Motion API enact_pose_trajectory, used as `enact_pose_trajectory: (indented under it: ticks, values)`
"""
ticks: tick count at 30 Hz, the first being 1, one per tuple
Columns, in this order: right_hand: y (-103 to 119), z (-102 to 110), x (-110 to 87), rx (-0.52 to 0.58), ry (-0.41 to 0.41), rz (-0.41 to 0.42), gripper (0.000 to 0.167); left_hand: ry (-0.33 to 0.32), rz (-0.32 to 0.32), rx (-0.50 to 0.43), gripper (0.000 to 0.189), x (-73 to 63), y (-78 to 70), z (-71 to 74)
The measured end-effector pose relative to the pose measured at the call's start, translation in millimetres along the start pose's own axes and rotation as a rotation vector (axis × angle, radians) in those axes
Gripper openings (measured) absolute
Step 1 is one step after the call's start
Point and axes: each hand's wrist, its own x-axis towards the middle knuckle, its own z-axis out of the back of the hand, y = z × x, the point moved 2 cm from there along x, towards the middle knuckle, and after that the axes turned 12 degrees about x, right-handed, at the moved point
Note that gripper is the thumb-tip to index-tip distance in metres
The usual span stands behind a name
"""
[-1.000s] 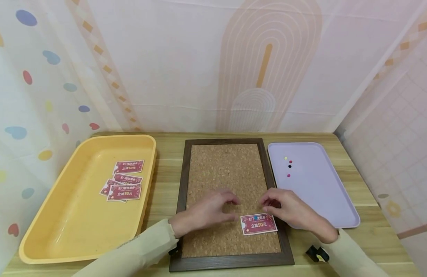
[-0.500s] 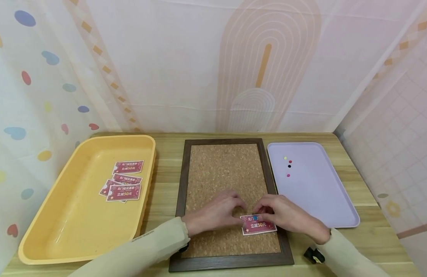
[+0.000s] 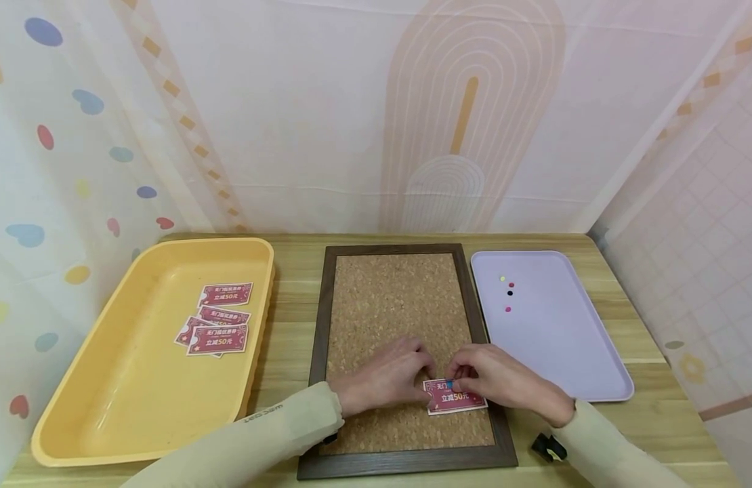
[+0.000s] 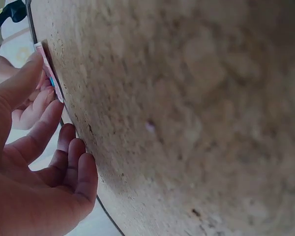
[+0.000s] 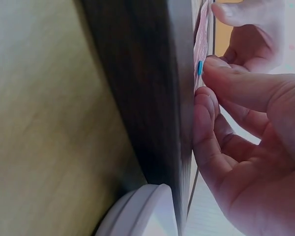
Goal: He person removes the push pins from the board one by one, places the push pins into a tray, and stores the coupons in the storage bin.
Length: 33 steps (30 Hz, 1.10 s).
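Note:
A red coupon [image 3: 455, 401] with white and yellow print lies at the lower right of the framed cork board [image 3: 400, 298]. Near its top edge a blue thumbtack [image 5: 200, 68] stands against the paper. My right hand [image 3: 500, 376] has thumb and index drawn together at this tack, the thumb tip right on it in the right wrist view. With bent thumb and index, my left hand [image 3: 391, 376] holds the coupon's left end; its other fingers curl over the cork [image 4: 196, 123]. The right hand partly covers the coupon's upper right.
To the left, a yellow tray [image 3: 126, 379] contains several similar coupons [image 3: 217, 339]. A lilac tray [image 3: 553, 325] on the right carries several small coloured tacks [image 3: 510, 293]. The board's dark frame [image 3: 406, 463] lies on the wooden table [image 3: 290, 325].
Both hands have closed in on the coupon: the left moved right to its left end, the right moved left and down to the blue thumbtack. The coupon has barely shifted.

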Motion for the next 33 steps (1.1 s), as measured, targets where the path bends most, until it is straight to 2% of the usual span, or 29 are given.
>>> enact_pose_trajectory:
  ticks: [8, 15, 20, 24, 27, 33]
  values:
    - [1, -1, 2.3, -0.035, 0.011, 0.012, 0.014, -0.004, -0.004, 0.078, 0.024, 4.3, -3.9, -0.4]
    - [3, -2, 3.9, -0.045, 0.006, 0.008, 0.014, 0.027, -0.007, 0.056, 0.023, 5.3, -6.9, 3.6]
    - [3, -2, 4.4, -0.044, 0.007, 0.007, 0.016, 0.03, -0.02, -0.028, 0.026, 5.6, -7.4, 1.6]
    - [4, -2, 4.7, -0.037, 0.005, 0.004, 0.017, -0.009, -0.064, -0.13, 0.026, 10.9, -0.3, -14.6]
    - [4, -3, 5.0, -0.029, 0.005, 0.004, 0.017, -0.017, -0.072, -0.204, 0.023, 14.1, 5.2, -24.9]
    - [4, -3, 4.4, -0.022, 0.007, 0.004, 0.017, 0.041, -0.026, -0.334, 0.017, 9.0, 0.5, -7.8]
